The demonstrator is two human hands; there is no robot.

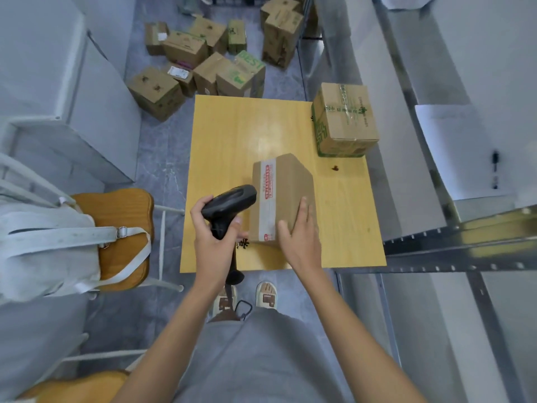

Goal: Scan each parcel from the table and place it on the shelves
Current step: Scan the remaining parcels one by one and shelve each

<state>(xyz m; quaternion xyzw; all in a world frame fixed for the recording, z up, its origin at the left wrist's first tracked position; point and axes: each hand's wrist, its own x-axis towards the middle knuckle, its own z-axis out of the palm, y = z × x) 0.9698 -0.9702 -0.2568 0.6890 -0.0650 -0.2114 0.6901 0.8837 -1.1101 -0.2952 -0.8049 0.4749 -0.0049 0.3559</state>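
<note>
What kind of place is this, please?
Probably a small parcel sorting or storage room. A hand holds a barcode scanner against a taped parcel on a yellow table, many cardboard boxes lie on the floor, and metal shelves stand on the right.

left hand (213,242): curled round black handheld scanner (229,206) | right hand (299,237): fingers straight, pressing brown cardboard parcel (280,196), right of scanner
</note>
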